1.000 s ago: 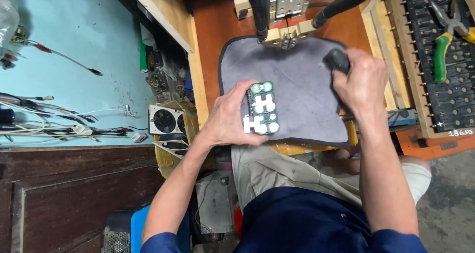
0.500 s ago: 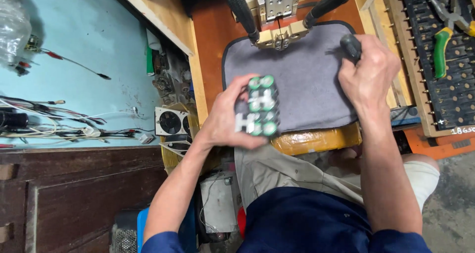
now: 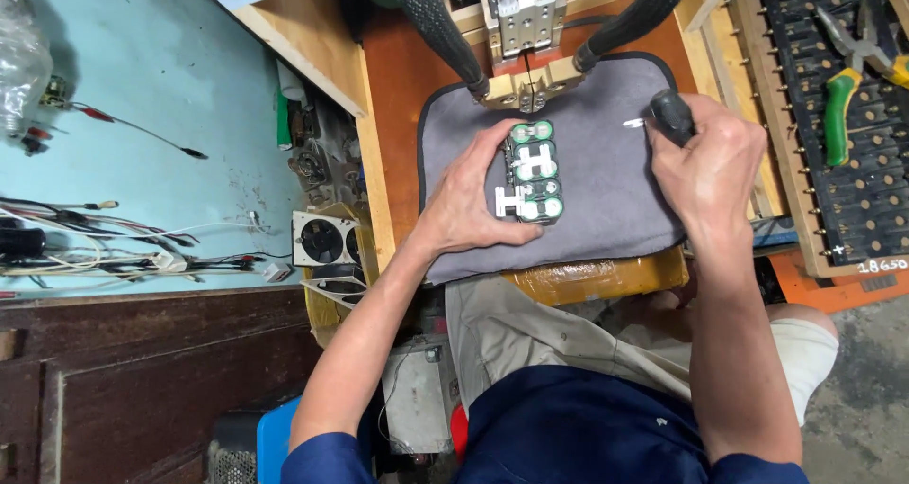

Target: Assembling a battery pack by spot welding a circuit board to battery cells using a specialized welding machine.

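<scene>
Both hands have moved up the grey mat [image 3: 606, 209]: the left hand [image 3: 473, 200] now grips the battery pack [image 3: 532, 171] under the welder head [image 3: 526, 81], while the right hand [image 3: 710, 167] stays clenched on a black-handled tool [image 3: 668, 115].

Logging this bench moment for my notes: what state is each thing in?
Battery pack: lying flat on the grey mat, just below the welder head.
Left hand: gripping the pack's side.
Right hand: closed around a black-handled tool.
Green-handled pliers: resting on the rack, untouched.
</scene>
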